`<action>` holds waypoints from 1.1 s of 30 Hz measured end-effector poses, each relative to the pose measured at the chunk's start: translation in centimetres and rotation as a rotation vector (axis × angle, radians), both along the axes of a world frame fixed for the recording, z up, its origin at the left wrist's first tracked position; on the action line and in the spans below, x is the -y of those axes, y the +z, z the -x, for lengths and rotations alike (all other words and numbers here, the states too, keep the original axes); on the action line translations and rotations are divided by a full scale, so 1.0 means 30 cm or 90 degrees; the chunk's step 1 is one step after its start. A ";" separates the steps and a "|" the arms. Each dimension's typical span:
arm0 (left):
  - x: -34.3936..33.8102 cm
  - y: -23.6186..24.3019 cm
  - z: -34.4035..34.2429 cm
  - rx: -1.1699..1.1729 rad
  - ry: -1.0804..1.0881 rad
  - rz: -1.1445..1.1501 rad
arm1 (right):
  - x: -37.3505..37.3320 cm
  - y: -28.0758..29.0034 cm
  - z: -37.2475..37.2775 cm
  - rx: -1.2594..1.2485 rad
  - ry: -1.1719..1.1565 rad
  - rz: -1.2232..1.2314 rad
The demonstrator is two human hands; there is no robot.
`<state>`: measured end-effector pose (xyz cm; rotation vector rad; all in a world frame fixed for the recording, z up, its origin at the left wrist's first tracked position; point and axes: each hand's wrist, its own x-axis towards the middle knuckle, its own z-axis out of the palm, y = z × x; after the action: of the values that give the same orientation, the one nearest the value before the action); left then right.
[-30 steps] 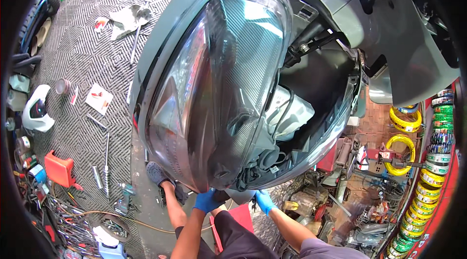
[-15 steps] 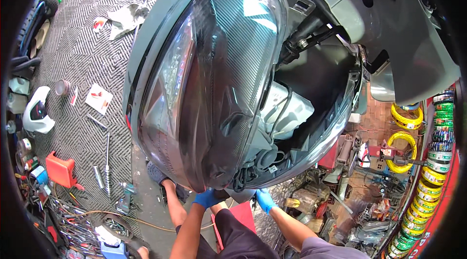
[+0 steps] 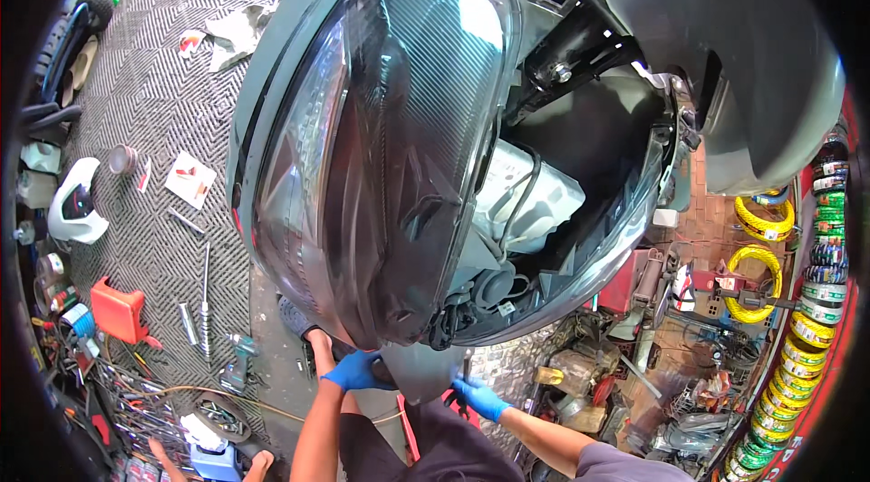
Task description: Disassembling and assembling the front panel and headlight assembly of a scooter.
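Note:
A large scooter headlight assembly (image 3: 390, 174) with a clear lens and dark carbon-patterned trim fills the middle of the view. Below its near end, a smooth grey plastic panel (image 3: 424, 375) tapers toward me. My left hand (image 3: 358, 371), in a blue glove, is closed around the panel's left side; its fingertips are partly hidden. My right hand (image 3: 482, 399), also blue-gloved, is closed at the panel's right edge, beside a small dark part I cannot make out. Behind the lens, a white-grey housing (image 3: 530, 201) with a black cable sits in the open cavity.
Grey body panels (image 3: 770, 92) jut out at upper right. Yellow tyres (image 3: 754, 283) hang farther right. On the left mat lie a red plastic piece (image 3: 118, 310), a cordless drill (image 3: 240, 360) and loose tools. Another person's bare hand or foot (image 3: 261, 464) shows at lower left.
Both hands have moved lower, the left one also leftward. The grey panel shows more below the headlight, and the headlight has shifted slightly left in view. Bare skin appears at lower left.

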<state>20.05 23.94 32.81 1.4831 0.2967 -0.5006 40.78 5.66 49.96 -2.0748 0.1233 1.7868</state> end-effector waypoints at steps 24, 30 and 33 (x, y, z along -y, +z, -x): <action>0.107 -0.366 0.731 0.015 1.067 0.393 | -0.055 -0.113 0.461 -0.181 0.160 -0.259; -0.022 -0.553 0.892 0.004 1.136 0.408 | -0.054 -0.085 0.270 -0.253 0.072 -0.083; -0.043 -0.635 0.995 -0.012 1.164 0.420 | 0.047 -0.138 0.213 -0.228 0.065 -0.068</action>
<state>-9.80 25.24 13.77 0.1610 1.1666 0.8156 34.38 4.25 45.82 -1.6980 0.0202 2.1626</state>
